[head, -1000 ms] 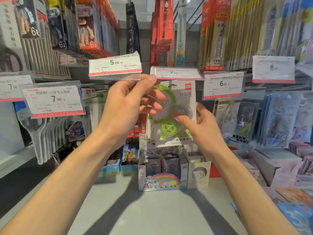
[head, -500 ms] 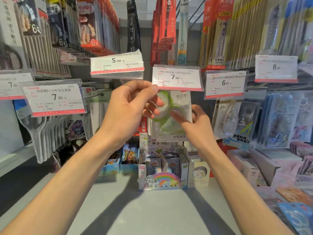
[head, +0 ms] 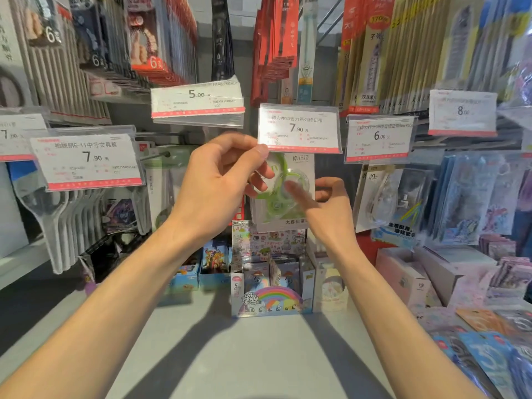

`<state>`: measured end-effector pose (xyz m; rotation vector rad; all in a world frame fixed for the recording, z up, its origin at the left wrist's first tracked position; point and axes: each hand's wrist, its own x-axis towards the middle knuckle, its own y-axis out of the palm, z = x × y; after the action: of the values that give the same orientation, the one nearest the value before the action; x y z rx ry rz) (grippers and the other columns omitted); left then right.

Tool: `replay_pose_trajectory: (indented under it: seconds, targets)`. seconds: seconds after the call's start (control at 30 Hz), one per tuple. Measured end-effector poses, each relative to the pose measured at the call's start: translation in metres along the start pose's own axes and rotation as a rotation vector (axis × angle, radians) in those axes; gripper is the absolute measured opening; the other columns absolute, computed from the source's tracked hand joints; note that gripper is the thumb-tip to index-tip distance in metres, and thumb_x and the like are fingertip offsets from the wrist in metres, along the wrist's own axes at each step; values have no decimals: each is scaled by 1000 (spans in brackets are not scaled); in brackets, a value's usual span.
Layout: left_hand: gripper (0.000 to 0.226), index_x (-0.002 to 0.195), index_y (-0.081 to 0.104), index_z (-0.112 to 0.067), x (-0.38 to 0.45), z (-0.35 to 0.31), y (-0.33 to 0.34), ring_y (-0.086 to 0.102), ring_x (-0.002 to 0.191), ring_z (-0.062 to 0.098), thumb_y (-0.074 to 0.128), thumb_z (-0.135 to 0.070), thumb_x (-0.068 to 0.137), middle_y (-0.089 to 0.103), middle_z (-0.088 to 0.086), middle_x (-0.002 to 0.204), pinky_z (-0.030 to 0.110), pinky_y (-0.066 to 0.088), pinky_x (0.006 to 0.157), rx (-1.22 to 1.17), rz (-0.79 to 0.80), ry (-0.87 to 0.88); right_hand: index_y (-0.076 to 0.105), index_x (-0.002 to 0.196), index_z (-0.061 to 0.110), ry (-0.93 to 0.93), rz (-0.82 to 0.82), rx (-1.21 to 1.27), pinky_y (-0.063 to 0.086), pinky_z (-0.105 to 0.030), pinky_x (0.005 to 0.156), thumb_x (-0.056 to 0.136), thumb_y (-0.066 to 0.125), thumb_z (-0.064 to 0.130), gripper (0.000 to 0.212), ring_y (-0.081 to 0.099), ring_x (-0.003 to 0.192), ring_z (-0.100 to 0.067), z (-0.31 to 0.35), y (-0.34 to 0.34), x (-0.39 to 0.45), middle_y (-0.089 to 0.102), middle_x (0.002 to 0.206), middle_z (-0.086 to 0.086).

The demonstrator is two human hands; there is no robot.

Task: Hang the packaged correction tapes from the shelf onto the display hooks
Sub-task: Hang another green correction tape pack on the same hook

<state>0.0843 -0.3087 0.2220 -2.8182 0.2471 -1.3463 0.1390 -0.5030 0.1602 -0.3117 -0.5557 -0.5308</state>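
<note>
Your left hand (head: 218,180) pinches the top of the green-and-clear carded correction tape (head: 283,191) just under the 7.90 price tag (head: 299,128), your right hand (head: 325,208) fingers press its blister; hanging looks nearly done, release remains

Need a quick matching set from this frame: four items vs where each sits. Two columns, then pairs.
Items:
1. correction tape pack
2. 5.00 price tag
3. rainbow pony box
4. 6.00 price tag

Places:
A. standing on the grey shelf, below the hands
B. between the left hand and right hand
C. upper left of the hands
D. right of the middle 7.90 tag

Pairs: 1-B, 2-C, 3-A, 4-D
</note>
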Motion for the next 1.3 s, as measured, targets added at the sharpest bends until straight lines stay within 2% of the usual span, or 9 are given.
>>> replay_pose_trajectory:
  seconds: [0.13, 0.2, 0.4, 0.6, 0.8, 0.9, 0.97, 1.13, 1.3]
  targets:
    - [11, 95, 67, -18, 1, -1, 0, 66, 59, 11, 61, -12, 103, 75, -3, 70, 21, 52, 56, 6, 4, 3, 52, 133, 31, -53, 29, -51, 54, -43, 100, 77, 69, 78, 75, 61, 121, -20, -1, 3, -4, 60, 134, 0]
    - [9, 97, 67, -15, 1, 1, -1, 65, 59, 12, 61, -12, 103, 74, -4, 70, 22, 52, 56, 6, 6, 1, 46, 146, 34, -34, 107, -35, 52, -48, 106, 77, 68, 79, 86, 59, 129, -17, 2, 6, -6, 57, 145, 4]
    - [7, 97, 67, -16, 0, 3, -2, 66, 60, 11, 62, -15, 101, 75, -3, 71, 21, 52, 57, 10, 13, 9, 45, 146, 43, -10, 139, 113, 53, -20, 86, 81, 75, 68, 76, 61, 110, 12, 4, 17, -15, 65, 129, 23]
    - [7, 96, 68, -23, -1, 7, -2, 68, 64, 10, 62, -25, 98, 76, -4, 75, 22, 53, 58, 34, 13, 23, 45, 146, 40, 14, 182, 112, 54, -34, 99, 83, 72, 68, 74, 62, 114, 3, 7, 12, -16, 66, 132, 18]
    - [6, 97, 70, -23, -18, 21, -18, 71, 70, 9, 64, -24, 97, 78, -7, 82, 23, 57, 62, 3, -46, -38, 42, 152, 26, 26, 201, 57, 47, -1, 80, 93, 69, 53, 70, 55, 99, 30, 0, -14, -32, 58, 121, 30]
    - [7, 99, 71, -20, -36, 34, -30, 72, 72, 11, 64, -17, 99, 78, -6, 86, 26, 59, 64, -19, -80, -91, 43, 152, 22, 80, 178, 59, 53, -27, 104, 96, 70, 43, 66, 62, 109, 17, -11, -26, -48, 65, 123, 21]
    - [8, 98, 71, -21, -51, 43, -37, 72, 72, 12, 65, -16, 98, 78, -5, 87, 25, 58, 63, -44, -98, -137, 49, 147, 20, 104, 153, 39, 54, -38, 107, 96, 70, 43, 60, 66, 114, 5, -20, -34, -61, 68, 127, 10]
    - [7, 94, 70, -20, -93, 67, -40, 70, 65, 9, 66, -14, 96, 78, -5, 81, 19, 55, 60, -165, -148, -278, 68, 111, 28, 195, 76, 87, 60, -33, 82, 98, 71, 27, 13, 77, 96, -19, -44, -48, -109, 79, 106, -5]
    - [18, 93, 67, -14, -131, 88, -25, 65, 59, 6, 56, -1, 101, 74, -7, 67, 17, 53, 57, -241, -162, -443, 69, 99, 17, 305, 7, 129, 56, -21, 58, 102, 63, 14, 8, 68, 62, -14, -62, -65, -159, 78, 75, -4]
